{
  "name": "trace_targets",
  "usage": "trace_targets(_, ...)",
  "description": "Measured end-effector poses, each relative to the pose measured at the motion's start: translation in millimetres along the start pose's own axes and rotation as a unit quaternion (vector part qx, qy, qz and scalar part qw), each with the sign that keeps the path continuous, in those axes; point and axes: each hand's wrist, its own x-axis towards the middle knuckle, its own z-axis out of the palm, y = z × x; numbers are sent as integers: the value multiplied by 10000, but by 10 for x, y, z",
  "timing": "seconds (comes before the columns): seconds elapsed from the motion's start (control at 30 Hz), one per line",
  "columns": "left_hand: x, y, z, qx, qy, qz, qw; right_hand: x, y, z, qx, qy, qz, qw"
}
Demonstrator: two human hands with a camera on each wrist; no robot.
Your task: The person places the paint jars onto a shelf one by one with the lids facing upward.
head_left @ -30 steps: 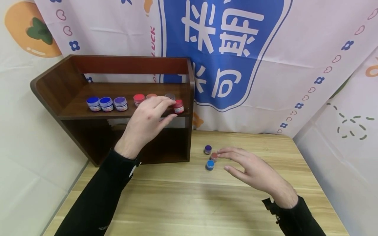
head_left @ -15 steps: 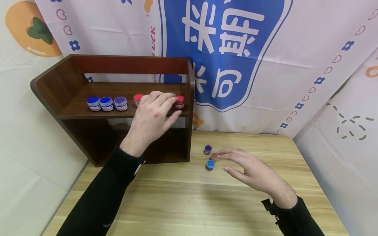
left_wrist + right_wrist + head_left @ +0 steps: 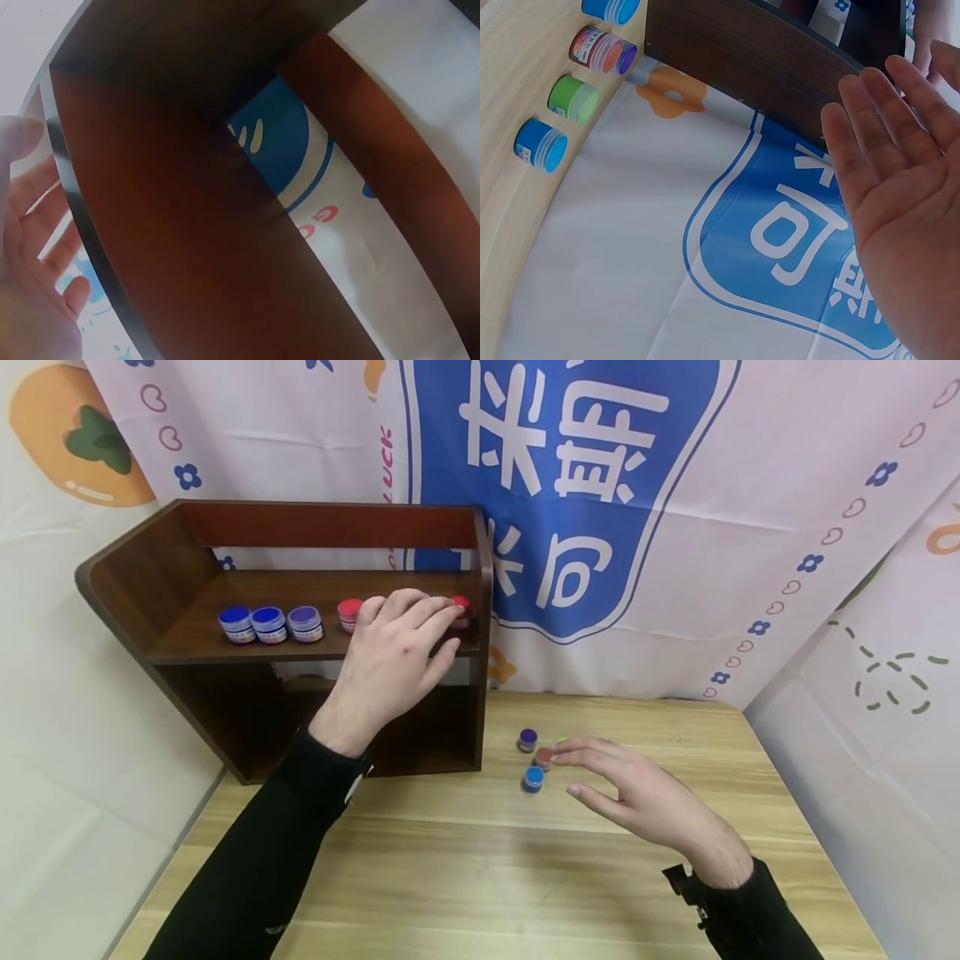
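My left hand (image 3: 397, 652) reaches over the upper board of a dark brown shelf unit (image 3: 315, 653), its fingers at a small red-lidded paint jar (image 3: 463, 607) at the right end; the thumb stands apart below. The hand covers the row's middle. To its left are a red jar (image 3: 349, 613), a purple jar (image 3: 305, 622) and two blue jars (image 3: 268, 623). My right hand (image 3: 633, 785) hovers above the table with extended fingers, holding nothing. By its fingertips are a reddish-brown jar (image 3: 543, 758), a blue jar (image 3: 533, 779), a dark purple jar (image 3: 528, 740) and a partly hidden green jar (image 3: 574, 99).
A wooden table (image 3: 480, 868) carries the shelf unit at its left. The lower compartment (image 3: 397, 727) of the unit is dark inside. Behind hangs a printed cloth (image 3: 660, 593) with a blue sign pattern, and white walls (image 3: 60, 693) flank the table.
The right-end red jar, earlier between my left fingers and thumb, now stands farther back on the board. My left hand moved slightly right and back. The right hand stays nearly still.
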Motion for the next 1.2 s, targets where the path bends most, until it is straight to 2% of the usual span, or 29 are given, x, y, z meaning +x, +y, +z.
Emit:
trace_targets(0.2, 11, -82, -32, 90, -30, -67, 9999, -14, 2, -2, 29, -65, 76, 9999)
trace_targets(0.43, -16, -184, -52, -97, 6, -234, 9997, -20, 39, 12, 0, -21, 120, 9999)
trace_targets(0.67, -47, -182, -50, -179, -112, -261, 9994, -20, 83, 23, 12, 9, 320, 9995)
trace_targets(1.07, -76, -251, -96, -378, -72, -323, 9987, -30, 225, 42, 43, 61, 657, 9978)
trace_targets(1.2, -119, -216, -97, -499, 108, -219, 9985, -14, 296, 63, 41, 81, 776, 9969)
